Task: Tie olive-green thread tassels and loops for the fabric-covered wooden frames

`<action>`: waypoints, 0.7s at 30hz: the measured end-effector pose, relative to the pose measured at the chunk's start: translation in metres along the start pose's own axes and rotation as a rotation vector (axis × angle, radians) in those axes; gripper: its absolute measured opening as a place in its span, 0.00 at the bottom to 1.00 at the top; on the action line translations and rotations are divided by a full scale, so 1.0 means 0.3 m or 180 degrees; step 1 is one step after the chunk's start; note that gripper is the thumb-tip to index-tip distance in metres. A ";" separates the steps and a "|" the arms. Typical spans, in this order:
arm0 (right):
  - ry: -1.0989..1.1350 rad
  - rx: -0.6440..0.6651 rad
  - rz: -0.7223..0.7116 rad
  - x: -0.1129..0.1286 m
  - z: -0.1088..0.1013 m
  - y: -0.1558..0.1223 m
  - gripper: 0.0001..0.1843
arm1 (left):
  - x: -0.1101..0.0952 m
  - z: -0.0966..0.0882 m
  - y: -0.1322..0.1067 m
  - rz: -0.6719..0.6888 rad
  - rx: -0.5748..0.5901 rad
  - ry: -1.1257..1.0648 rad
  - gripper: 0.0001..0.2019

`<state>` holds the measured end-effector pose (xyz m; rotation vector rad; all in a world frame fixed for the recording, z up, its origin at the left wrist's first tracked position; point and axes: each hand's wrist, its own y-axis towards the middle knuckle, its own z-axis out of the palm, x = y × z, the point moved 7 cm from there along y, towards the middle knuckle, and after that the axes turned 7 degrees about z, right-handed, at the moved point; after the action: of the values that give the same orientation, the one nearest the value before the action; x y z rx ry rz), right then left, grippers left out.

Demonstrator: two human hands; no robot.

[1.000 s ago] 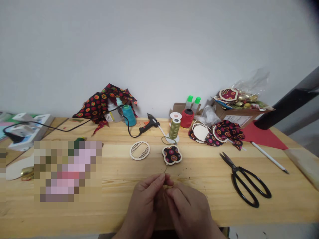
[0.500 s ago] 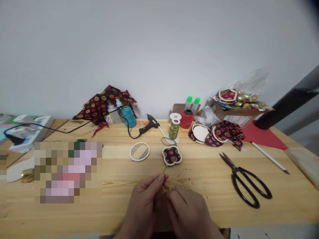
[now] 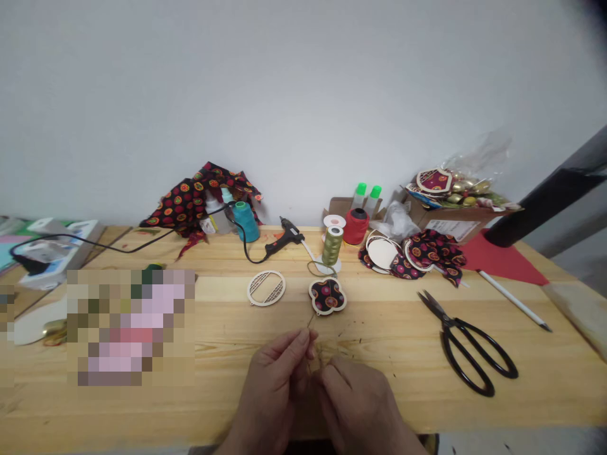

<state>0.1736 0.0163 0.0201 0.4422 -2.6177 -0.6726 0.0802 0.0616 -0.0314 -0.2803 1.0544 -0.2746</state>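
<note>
At the front middle of the table, my left hand [image 3: 279, 373] pinches a thin olive cord [image 3: 311, 320] between thumb and forefinger. The cord runs up to the small loop of a flower-shaped wooden frame [image 3: 327, 296], which is backed with dark patterned cloth and lies flat just beyond my fingers. Close beside, my right hand [image 3: 356, 393] is closed with its fingers curled in, and a strand of the same cord passes into it. Its fingertips are partly hidden. An oval wooden lattice frame [image 3: 266, 289] lies to the left of the flower frame.
Black-handled scissors [image 3: 467, 344] and a white pencil [image 3: 515, 300] lie at right. Behind stand an olive thread spool [image 3: 332, 246], a red spool [image 3: 356, 226], a glue gun [image 3: 283, 237] and a teal cone [image 3: 246, 222]. A filled carton [image 3: 450, 221] stands back right. The left area is pixelated.
My hands have parted slightly, and more cord shows between the fingers. The flower frame and the other things stay practically in place.
</note>
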 end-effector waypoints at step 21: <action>0.2014 0.0163 0.1910 -0.187 -0.056 0.055 0.09 | -0.012 0.021 -0.003 0.0277 0.0143 0.0469 0.11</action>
<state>0.2266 0.0455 0.0255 -0.1195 -1.9998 -0.2100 0.0841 0.0625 -0.0253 -0.1752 1.2012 -0.2432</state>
